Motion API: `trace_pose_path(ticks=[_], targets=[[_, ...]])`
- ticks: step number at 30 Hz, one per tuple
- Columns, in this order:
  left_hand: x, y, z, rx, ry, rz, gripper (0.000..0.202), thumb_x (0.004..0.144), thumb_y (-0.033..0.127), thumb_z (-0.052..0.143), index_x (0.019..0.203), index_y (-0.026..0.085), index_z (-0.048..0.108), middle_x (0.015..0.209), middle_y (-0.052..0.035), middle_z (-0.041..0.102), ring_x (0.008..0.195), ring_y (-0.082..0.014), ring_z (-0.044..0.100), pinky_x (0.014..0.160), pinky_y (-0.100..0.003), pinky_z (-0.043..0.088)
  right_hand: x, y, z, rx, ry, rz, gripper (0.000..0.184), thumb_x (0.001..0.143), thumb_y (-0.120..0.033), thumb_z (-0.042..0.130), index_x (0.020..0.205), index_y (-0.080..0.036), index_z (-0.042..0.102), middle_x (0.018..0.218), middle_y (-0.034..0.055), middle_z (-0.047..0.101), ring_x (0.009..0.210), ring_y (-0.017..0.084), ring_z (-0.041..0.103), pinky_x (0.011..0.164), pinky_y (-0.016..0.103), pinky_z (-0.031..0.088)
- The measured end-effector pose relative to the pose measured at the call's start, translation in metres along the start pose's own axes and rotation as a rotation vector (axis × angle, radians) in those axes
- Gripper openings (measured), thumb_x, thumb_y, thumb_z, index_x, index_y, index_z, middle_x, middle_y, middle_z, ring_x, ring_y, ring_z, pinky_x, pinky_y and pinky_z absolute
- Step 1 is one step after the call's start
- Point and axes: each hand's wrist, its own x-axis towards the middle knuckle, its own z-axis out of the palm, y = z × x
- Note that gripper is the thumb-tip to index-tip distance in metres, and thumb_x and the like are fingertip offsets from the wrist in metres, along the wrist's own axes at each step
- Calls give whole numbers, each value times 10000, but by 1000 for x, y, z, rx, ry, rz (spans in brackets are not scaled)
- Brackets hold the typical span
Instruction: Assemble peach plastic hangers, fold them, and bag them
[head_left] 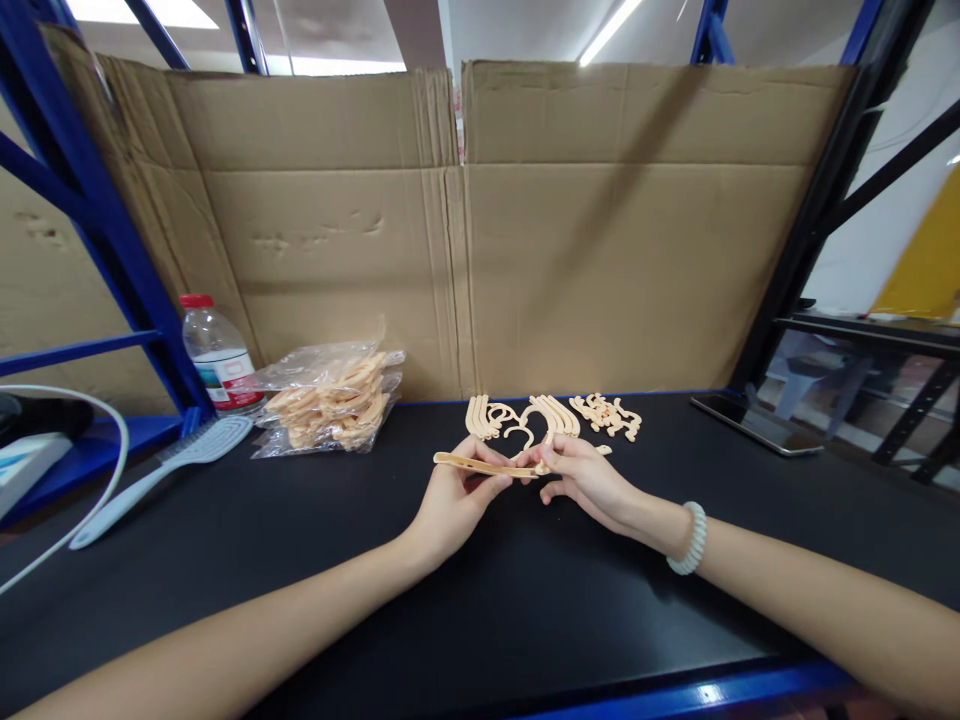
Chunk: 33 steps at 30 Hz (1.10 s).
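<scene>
My left hand [448, 508] is closed on a peach-coloured plastic hanger arm [471, 464], a long slim strip held almost level above the table. At the strip's right end, my right hand [596, 485] pinches another peach plastic hanger piece [547, 453], which meets the strip; the fingers partly hide the joint. Just beyond the hands lie curved hanger arms in a left group [478, 418] and a right group [559, 416]. Between these groups are loose hanger hooks [519, 436]. Further right sits a small heap of short knobbed connector pieces [609, 414].
Clear plastic bags of peach parts [330, 400] stand at back left, beside a red-capped bottle [219, 355]. A pale hairbrush [176, 465] and a white cable [112, 480] lie left. A tablet-like device [754, 425] is at right. Cardboard [600, 250] walls off the black table [450, 640].
</scene>
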Motion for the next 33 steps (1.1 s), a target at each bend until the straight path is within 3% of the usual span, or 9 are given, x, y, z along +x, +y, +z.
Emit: trace_pose_path(ticks=[7, 25, 33], targets=[[0, -3, 0, 22, -9, 25, 153, 748, 250, 699, 733, 177, 565, 772, -20, 635, 792, -203, 645, 739, -336, 501, 2, 6, 1, 33, -15, -22, 357, 755, -441, 710, 716, -178, 473, 799, 25, 662, 616, 120, 612, 528, 246, 464], [-2, 0, 2, 11, -119, -1, 215, 774, 317, 695, 764, 178, 532, 836, -37, 649, 832, -209, 654, 764, -356, 524, 3, 13, 4, -59, 85, -80, 415, 695, -483, 739, 703, -188, 447, 586, -36, 589, 502, 100, 574, 461, 218, 452], [0, 1, 3, -122, 1, -130, 260, 710, 309, 744, 779, 162, 540, 732, 9, 622, 755, -171, 657, 732, -312, 541, -1, 3, 9, -109, 97, -94, 397, 686, -465, 749, 661, -178, 476, 668, -28, 544, 585, 85, 519, 458, 188, 443]])
